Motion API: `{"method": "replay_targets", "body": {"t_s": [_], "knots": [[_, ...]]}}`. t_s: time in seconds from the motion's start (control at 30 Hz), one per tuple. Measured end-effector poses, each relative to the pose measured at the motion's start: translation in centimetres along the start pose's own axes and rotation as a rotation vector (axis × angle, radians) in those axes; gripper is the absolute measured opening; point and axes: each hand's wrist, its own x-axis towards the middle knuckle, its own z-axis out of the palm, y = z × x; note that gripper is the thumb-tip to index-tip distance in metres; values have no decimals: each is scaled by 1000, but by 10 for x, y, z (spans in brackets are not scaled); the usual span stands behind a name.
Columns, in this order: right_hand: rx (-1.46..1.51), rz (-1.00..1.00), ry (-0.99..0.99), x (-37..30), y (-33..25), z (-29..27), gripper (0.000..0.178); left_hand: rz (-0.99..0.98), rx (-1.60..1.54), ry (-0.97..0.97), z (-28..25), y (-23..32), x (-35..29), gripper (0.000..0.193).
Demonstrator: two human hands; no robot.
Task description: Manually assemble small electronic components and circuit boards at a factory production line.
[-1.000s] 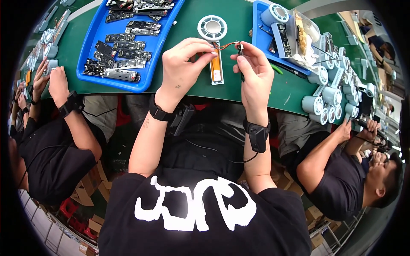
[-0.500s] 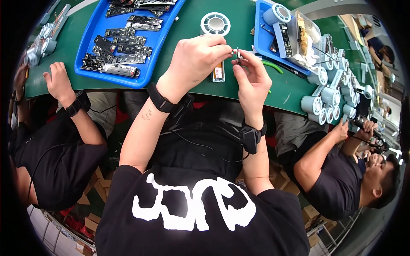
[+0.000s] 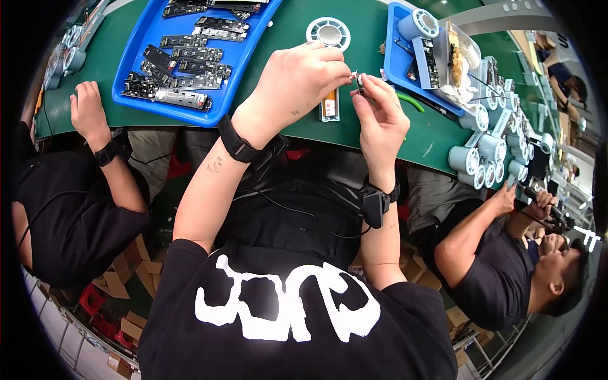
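Observation:
My left hand is closed in a pinch over the table, its fingertips on a small red-and-white wire end. Facing it, my right hand pinches a small dark part between thumb and fingers; its exact kind is too small to tell. Thin wire ends stick up between the two hands, which are close together. Below the fingertips lies a light-blue handle-like housing with an orange-brown insert. Just beyond my left hand is a light-blue round housing with a slotted rim, partly covered by that hand.
A blue tray with several circuit boards stands left. At right are another blue tray, a clear box, green-handled pliers and several light-blue housings. Co-workers sit on both sides; one's hand rests near the left tray.
The view has shifted slightly, moving the table things a little to the right in the picture. Both hands keep their pinches; the left co-worker's arm has moved slightly.

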Motion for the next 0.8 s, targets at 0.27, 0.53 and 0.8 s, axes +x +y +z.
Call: {"method": "replay_targets", "body": {"t_s": [0.27, 0.53, 0.8], "knots": [[-60, 26, 5, 2, -7, 3, 34, -24, -57, -38, -4, 1, 1, 10], [-203, 88, -145, 11, -19, -10, 33, 16, -165, -53, -4, -7, -1, 9], [34, 136, -135, 14, -16, -11, 33, -73, -269, 13, 1, -9, -4, 10]]}}
